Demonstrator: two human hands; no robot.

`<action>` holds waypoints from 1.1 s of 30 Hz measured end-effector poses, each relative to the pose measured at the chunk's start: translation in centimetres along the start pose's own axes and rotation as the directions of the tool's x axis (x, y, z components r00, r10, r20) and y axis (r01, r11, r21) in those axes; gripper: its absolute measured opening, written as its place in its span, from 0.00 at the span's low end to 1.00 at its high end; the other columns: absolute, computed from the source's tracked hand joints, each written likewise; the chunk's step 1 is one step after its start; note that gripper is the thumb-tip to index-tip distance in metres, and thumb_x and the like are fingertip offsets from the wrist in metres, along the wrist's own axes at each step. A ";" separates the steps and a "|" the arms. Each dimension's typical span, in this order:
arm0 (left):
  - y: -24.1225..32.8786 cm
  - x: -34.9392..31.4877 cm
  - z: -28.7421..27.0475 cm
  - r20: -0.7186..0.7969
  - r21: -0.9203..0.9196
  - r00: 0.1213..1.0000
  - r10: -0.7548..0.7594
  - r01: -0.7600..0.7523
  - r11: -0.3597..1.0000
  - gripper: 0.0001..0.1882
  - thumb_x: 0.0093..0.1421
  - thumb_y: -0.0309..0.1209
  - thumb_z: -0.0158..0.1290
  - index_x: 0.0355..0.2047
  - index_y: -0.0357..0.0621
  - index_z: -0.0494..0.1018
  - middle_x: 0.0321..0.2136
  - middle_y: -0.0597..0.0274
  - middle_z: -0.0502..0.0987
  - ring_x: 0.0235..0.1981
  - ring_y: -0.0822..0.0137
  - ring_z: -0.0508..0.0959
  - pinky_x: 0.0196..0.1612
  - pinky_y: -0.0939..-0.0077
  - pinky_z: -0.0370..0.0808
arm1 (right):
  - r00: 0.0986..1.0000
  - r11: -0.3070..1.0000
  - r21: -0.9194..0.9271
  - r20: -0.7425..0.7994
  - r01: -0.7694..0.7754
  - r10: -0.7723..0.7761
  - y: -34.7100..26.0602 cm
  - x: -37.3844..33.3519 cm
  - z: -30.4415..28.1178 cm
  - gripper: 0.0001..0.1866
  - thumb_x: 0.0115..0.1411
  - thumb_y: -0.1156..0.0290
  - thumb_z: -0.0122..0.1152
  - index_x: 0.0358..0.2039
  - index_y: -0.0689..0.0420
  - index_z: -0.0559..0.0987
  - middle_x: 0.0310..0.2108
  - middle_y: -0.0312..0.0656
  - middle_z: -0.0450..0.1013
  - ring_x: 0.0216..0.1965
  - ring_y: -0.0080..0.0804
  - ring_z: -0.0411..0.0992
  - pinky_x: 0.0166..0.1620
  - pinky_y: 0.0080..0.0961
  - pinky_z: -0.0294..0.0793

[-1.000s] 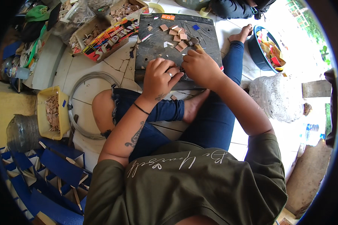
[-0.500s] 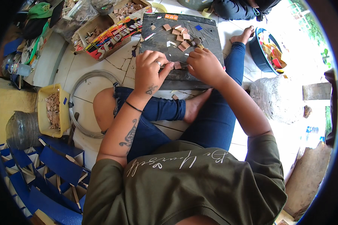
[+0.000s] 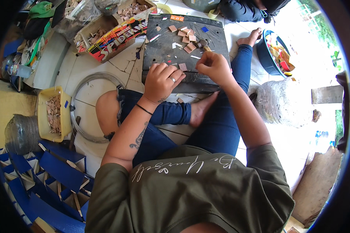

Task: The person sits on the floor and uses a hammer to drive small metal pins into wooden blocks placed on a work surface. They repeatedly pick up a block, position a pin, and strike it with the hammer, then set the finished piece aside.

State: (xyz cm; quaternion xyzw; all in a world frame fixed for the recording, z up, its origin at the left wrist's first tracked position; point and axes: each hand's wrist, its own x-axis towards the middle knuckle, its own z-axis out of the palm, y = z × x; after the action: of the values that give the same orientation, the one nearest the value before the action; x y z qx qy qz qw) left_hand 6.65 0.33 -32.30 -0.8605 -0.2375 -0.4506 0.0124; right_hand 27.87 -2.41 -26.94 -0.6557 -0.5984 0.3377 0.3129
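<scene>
A small, square, pinkish-brown wooden tile (image 3: 183, 66) lies on the low black worktop (image 3: 161, 48), between the curled left hand (image 3: 163, 79) and the right hand (image 3: 214, 69), its fingertips bunched; whether either grips anything, I cannot tell. The worktop sits close before the blue-jeaned legs (image 3: 217, 120), presumably for easy reach. Bold lettering covers the multicoloured cardboard box (image 3: 120, 38); white script crosses the olive-green shirt (image 3: 206, 190).

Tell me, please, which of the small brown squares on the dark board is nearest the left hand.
It is the lone square just beyond the left hand; the other squares lie grouped farther away on the dark board.
</scene>
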 end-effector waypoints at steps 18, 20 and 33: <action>0.7 0.3 0.0 0.004 -0.092 0.998 -0.065 0.065 0.994 0.08 0.51 0.27 0.63 0.31 0.46 0.76 0.26 0.68 0.75 0.31 0.64 0.74 0.35 0.68 0.69 | 0.991 0.800 0.600 -0.114 0.017 0.064 0.5 -2.7 0.8 0.04 0.59 0.76 0.61 0.34 0.62 0.77 0.31 0.38 0.77 0.32 0.20 0.74 0.34 0.17 0.72; 1.1 0.4 0.1 0.010 -0.173 0.989 -0.150 0.150 0.973 0.08 0.51 0.27 0.62 0.32 0.46 0.77 0.26 0.68 0.77 0.32 0.62 0.75 0.37 0.67 0.69 | 0.990 0.824 0.564 -0.135 0.046 0.038 0.4 -2.8 0.9 0.04 0.60 0.76 0.62 0.34 0.62 0.78 0.31 0.37 0.77 0.31 0.20 0.74 0.34 0.16 0.72; 1.5 0.8 0.5 0.151 -0.323 0.934 -0.324 0.356 0.877 0.04 0.51 0.29 0.63 0.26 0.47 0.79 0.29 0.65 0.81 0.34 0.59 0.76 0.41 0.64 0.69 | 0.951 0.965 0.139 -0.249 0.223 -0.184 -0.8 -3.2 1.7 0.05 0.55 0.76 0.68 0.29 0.62 0.79 0.26 0.37 0.79 0.29 0.18 0.78 0.36 0.18 0.76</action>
State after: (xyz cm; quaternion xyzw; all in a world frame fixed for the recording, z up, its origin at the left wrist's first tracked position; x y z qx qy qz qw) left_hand 8.09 -0.57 -31.68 -0.8138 -0.3027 -0.4401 -0.2290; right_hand 25.87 -5.50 -27.02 -0.5973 -0.5917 0.2726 0.4678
